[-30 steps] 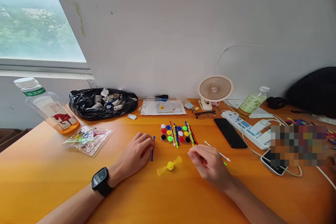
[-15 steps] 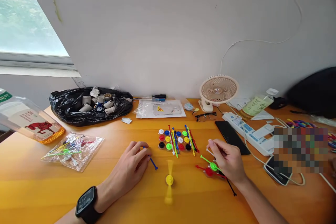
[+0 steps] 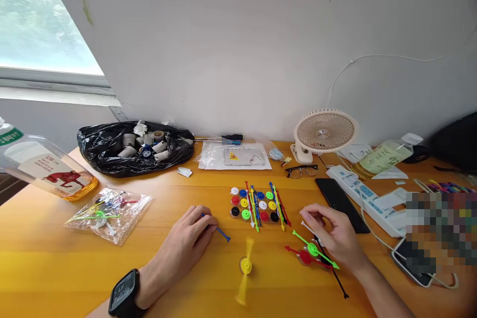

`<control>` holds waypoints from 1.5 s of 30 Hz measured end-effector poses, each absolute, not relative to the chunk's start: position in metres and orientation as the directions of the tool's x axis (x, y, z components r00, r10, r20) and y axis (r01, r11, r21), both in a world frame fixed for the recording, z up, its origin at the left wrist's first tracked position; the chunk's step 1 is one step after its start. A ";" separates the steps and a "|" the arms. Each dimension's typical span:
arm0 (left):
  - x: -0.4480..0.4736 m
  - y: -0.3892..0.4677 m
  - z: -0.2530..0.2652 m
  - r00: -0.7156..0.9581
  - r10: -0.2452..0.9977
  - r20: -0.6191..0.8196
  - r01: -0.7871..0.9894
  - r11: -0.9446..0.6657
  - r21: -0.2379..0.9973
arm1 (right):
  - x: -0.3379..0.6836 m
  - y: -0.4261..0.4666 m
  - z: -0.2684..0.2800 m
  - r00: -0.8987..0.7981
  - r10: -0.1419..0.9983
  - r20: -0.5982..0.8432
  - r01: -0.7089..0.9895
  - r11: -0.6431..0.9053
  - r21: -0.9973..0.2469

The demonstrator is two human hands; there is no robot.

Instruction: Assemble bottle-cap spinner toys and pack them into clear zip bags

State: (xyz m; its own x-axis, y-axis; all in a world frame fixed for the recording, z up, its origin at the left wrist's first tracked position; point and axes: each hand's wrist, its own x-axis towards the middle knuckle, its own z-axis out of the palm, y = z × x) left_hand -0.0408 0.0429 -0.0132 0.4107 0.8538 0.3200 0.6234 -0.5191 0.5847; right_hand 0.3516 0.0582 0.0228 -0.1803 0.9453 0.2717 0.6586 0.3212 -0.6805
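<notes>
A yellow arrow spinner [image 3: 246,266] stands on the table between my hands, its arrow blurred by motion. My left hand [image 3: 190,233] rests on the wood with bent fingers closed over a blue arrow spinner [image 3: 222,233]; its middle is hidden beneath them. To the right, my right hand [image 3: 335,231] is curled, thumb and fingertip together, with nothing visible in the pinch. Just below it lie a white arrow [image 3: 309,229], a green arrow spinner [image 3: 313,249], a red arrow spinner [image 3: 304,257] and a black arrow [image 3: 340,282], partly overlapping and partly covered.
Several coloured round bases [image 3: 244,202] and loose arrows [image 3: 255,208] lie in rows ahead. A bag of spinner parts [image 3: 112,213] and a large bottle [image 3: 55,169] are left. Farther back are a black plastic bag [image 3: 100,151], glasses [image 3: 301,172], fan [image 3: 324,131], phone [image 3: 341,203] and power strip [image 3: 367,198].
The yellow spinner's arrow has turned. My view has shifted slightly left, so things appear farther right. My left hand stays over the blue spinner; my right hand remains beside the spinner group.
</notes>
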 end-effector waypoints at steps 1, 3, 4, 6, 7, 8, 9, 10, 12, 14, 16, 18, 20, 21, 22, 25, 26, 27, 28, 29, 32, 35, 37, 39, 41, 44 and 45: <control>-0.041 0.043 -0.013 0.411 0.855 0.318 0.620 -0.517 0.590 | 0.351 0.059 0.026 -0.213 0.930 0.301 0.671 0.363 -0.647; -0.041 0.043 -0.013 0.408 0.857 0.314 0.613 -0.512 0.602 | 0.350 0.059 0.034 -0.291 0.893 0.342 0.698 0.443 -0.563; -0.041 0.043 -0.013 0.407 0.857 0.315 0.607 -0.512 0.608 | 0.350 0.057 0.038 -0.326 0.880 0.344 0.713 0.468 -0.522; -0.041 0.043 -0.013 0.406 0.857 0.318 0.595 -0.511 0.620 | 0.349 0.050 0.044 -0.376 0.878 0.296 0.754 0.476 -0.453; -0.042 0.043 -0.013 0.406 0.857 0.317 0.591 -0.511 0.624 | 0.348 0.043 0.046 -0.388 0.885 0.258 0.777 0.465 -0.424; -0.042 0.043 -0.012 0.406 0.857 0.316 0.588 -0.510 0.628 | 0.348 0.034 0.045 -0.396 0.892 0.218 0.799 0.452 -0.396; -0.042 0.044 -0.012 0.407 0.858 0.314 0.587 -0.509 0.630 | 0.348 0.024 0.043 -0.400 0.899 0.180 0.820 0.439 -0.367; -0.042 0.044 -0.012 0.404 0.859 0.315 0.588 -0.507 0.630 | 0.348 0.013 0.039 -0.400 0.904 0.149 0.840 0.427 -0.336; -0.042 0.044 -0.012 0.396 0.858 0.326 0.594 -0.511 0.621 | 0.347 -0.009 0.027 -0.393 0.913 0.108 0.870 0.407 -0.277; -0.042 0.044 -0.012 0.395 0.853 0.341 0.607 -0.521 0.600 | 0.346 -0.025 0.013 -0.381 0.919 0.099 0.888 0.394 -0.239; -0.042 0.044 -0.013 0.398 0.849 0.348 0.624 -0.529 0.576 | 0.346 -0.030 0.002 -0.361 0.922 0.138 0.894 0.384 -0.233; -0.041 0.043 -0.013 0.397 0.846 0.356 0.633 -0.533 0.561 | 0.347 -0.025 -0.006 -0.340 0.922 0.187 0.893 0.379 -0.243; -0.041 0.043 -0.015 0.388 0.841 0.377 0.635 -0.541 0.551 | 0.349 -0.013 -0.012 -0.317 0.917 0.241 0.895 0.373 -0.245; -0.041 0.044 -0.015 0.385 0.837 0.389 0.636 -0.546 0.545 | 0.350 -0.005 -0.014 -0.303 0.914 0.271 0.898 0.369 -0.241; -0.041 0.044 -0.015 0.382 0.834 0.399 0.639 -0.550 0.537 | 0.350 0.003 -0.016 -0.286 0.908 0.306 0.902 0.362 -0.233; -0.042 0.044 -0.015 0.374 0.833 0.409 0.656 -0.549 0.518 | 0.348 0.026 -0.023 -0.234 0.888 0.396 0.921 0.333 -0.202; -0.042 0.045 -0.014 0.368 0.837 0.406 0.662 -0.542 0.518 | 0.348 0.032 -0.025 -0.218 0.885 0.412 0.928 0.318 -0.192; -0.043 0.045 -0.013 0.361 0.842 0.402 0.664 -0.534 0.523 | 0.347 0.038 -0.027 -0.202 0.883 0.423 0.936 0.301 -0.182; -0.043 0.045 -0.012 0.353 0.846 0.399 0.664 -0.527 0.531 | 0.346 0.042 -0.028 -0.187 0.883 0.430 0.943 0.283 -0.172; -0.043 0.045 -0.011 0.346 0.850 0.397 0.660 -0.521 0.541 | 0.345 0.044 -0.028 -0.176 0.884 0.434 0.950 0.268 -0.162; -0.044 0.046 -0.009 0.338 0.853 0.397 0.647 -0.517 0.561 | 0.342 0.046 -0.026 -0.164 0.882 0.443 0.963 0.240 -0.122; -0.044 0.046 -0.008 0.346 0.849 0.399 0.651 -0.524 0.549 | 0.337 0.046 -0.022 -0.171 0.869 0.464 0.971 0.227 -0.068; -0.044 0.047 -0.009 0.357 0.841 0.407 0.650 -0.536 0.538 | 0.335 0.050 -0.020 -0.188 0.861 0.473 0.970 0.237 -0.045; -0.043 0.047 -0.010 0.364 0.831 0.421 0.641 -0.552 0.533 | 0.333 0.058 -0.019 -0.207 0.853 0.480 0.964 0.260 -0.047; -0.044 0.047 -0.010 0.370 0.820 0.436 0.629 -0.567 0.532 | 0.331 0.069 -0.019 -0.200 0.845 0.495 0.962 0.264 -0.062; -0.044 0.047 -0.009 0.370 0.822 0.434 0.627 -0.565 0.536 | 0.328 0.081 -0.019 -0.157 0.842 0.516 0.974 0.220 -0.062; -0.044 0.047 -0.009 0.366 0.824 0.432 0.627 -0.561 0.541 | 0.327 0.083 -0.019 -0.141 0.845 0.516 0.979 0.197 -0.055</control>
State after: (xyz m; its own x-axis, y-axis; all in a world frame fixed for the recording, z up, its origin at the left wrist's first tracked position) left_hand -0.0438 0.0473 -0.0089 0.3658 0.8245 0.4317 0.6267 -0.5612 0.5406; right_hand 0.3266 0.0829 -0.0192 -0.1413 0.8447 0.5162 0.9788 0.1973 -0.0551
